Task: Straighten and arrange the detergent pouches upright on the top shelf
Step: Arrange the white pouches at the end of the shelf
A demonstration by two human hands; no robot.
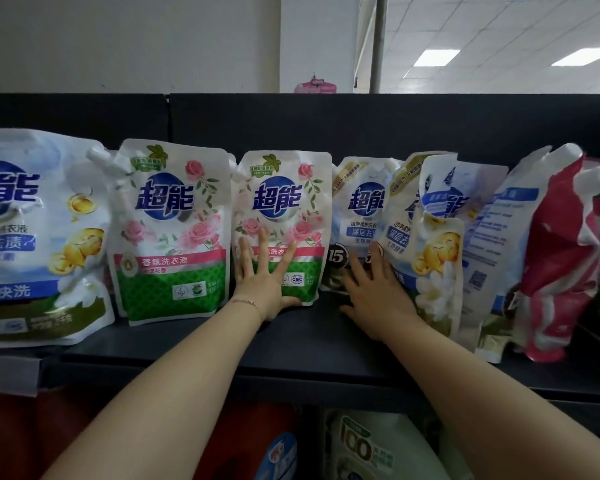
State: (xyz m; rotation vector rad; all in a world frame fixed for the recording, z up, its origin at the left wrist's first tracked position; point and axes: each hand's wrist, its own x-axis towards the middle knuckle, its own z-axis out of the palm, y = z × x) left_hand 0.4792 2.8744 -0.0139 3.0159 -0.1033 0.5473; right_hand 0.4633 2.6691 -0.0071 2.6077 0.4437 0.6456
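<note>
A row of detergent pouches stands on the dark top shelf [305, 336]. My left hand [262, 277] presses flat, fingers spread, on the lower front of an upright rose-and-green pouch [283, 199]; its thumb lies under the pouch's bottom edge. Another rose pouch [172, 233] stands upright to the left of it. My right hand [376, 292] lies with straight fingers against the lower front of a white-and-blue pouch [359, 209] set further back. To the right, several white-and-blue pouches [440, 237] lean crookedly, and a crumpled red pouch [561, 268] leans beside them.
A large white-and-blue pouch [32, 237] stands at the far left. The shelf's dark back panel [361, 126] rises behind the row. Below the shelf sit more detergent packs, one pale green [371, 448]. A bare strip of shelf runs in front of the pouches.
</note>
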